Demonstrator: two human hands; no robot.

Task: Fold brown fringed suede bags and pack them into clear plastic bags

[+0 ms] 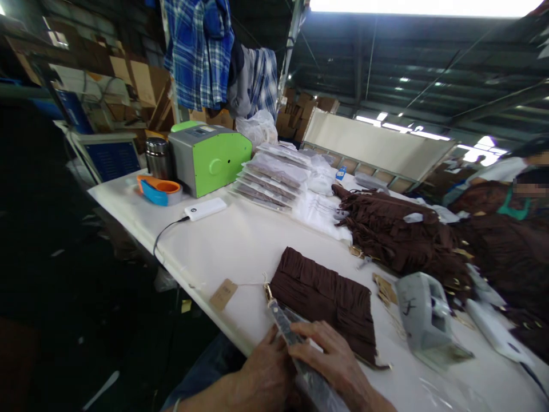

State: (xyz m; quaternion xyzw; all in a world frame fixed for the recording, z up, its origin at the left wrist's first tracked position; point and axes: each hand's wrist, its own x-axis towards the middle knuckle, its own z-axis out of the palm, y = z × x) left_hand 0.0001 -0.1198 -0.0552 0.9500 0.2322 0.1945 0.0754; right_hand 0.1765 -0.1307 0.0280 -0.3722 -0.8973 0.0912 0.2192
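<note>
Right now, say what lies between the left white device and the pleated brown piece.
Bare tabletop from the device to the piece, in the head view.

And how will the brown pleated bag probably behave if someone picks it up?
The brown pleated bag would probably sag, since its gathered fabric looks soft. It may feel light, as it lies flat. The cardboard tag would likely trail, seemingly tied at one corner.

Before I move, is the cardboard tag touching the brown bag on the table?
Apart. The head view shows white tabletop between the tag and the bag, with only thin string crossing the gap.
</note>
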